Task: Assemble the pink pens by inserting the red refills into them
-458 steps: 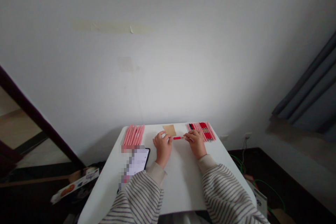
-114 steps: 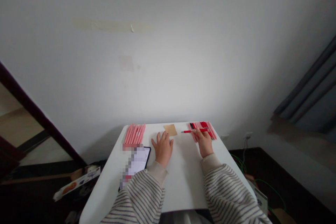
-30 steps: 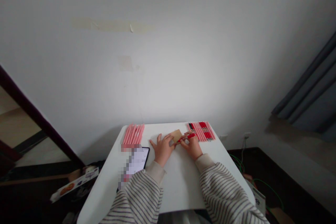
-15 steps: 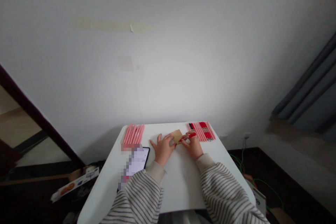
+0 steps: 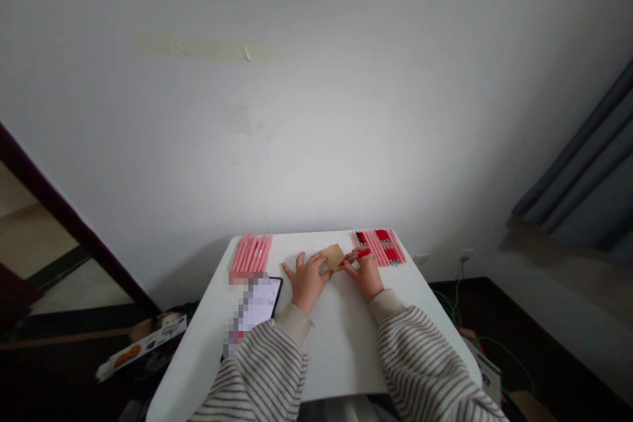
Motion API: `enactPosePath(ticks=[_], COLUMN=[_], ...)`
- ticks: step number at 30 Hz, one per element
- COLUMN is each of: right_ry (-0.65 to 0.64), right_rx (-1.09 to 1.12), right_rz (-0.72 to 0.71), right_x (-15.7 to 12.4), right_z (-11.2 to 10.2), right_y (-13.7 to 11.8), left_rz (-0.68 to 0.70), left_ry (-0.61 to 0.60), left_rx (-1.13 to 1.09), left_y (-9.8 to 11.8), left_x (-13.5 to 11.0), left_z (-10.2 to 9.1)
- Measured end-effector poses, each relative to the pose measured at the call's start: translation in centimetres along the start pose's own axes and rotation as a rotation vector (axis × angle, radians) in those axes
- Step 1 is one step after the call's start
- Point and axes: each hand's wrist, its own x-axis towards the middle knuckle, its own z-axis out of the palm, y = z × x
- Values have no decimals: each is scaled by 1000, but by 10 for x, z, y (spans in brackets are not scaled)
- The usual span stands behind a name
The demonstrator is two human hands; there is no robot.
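Red pen [image 5: 364,253]: come across to the tan paper [image 5: 334,257]
Right hand [image 5: 367,277]: closed round the pen
Left hand [image 5: 307,282]: spread, touching paper

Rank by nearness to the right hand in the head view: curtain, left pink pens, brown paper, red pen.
1. Red pen, held in the right hand.
2. Brown paper, just left of that hand.
3. Left pink pens, back left of the table.
4. Curtain, beyond the table on the right.
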Motion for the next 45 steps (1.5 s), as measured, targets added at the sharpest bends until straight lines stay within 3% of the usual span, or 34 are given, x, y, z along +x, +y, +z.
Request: enactPosePath(ticks=[10, 21, 31, 39, 45], right_ry=[3, 82, 176, 285, 44], right_rx=[7, 320, 298, 990, 1143], right_rz=[12, 101, 187, 388, 417], right_x=[1, 8, 9, 12, 14], right_z=[-3, -6, -11, -6, -15], right_y=[-4, 8, 4, 1, -2], left_rz=[5, -4, -3, -4, 2], left_ry=[-2, -1, -2, -9, -3], left_rx=[-21, -2, 12, 9, 18], left_y=[-1, -2, -3, -6, -9], left_x=[-1, 0, 1, 0, 1], left_z=[1, 2, 5, 5, 9])
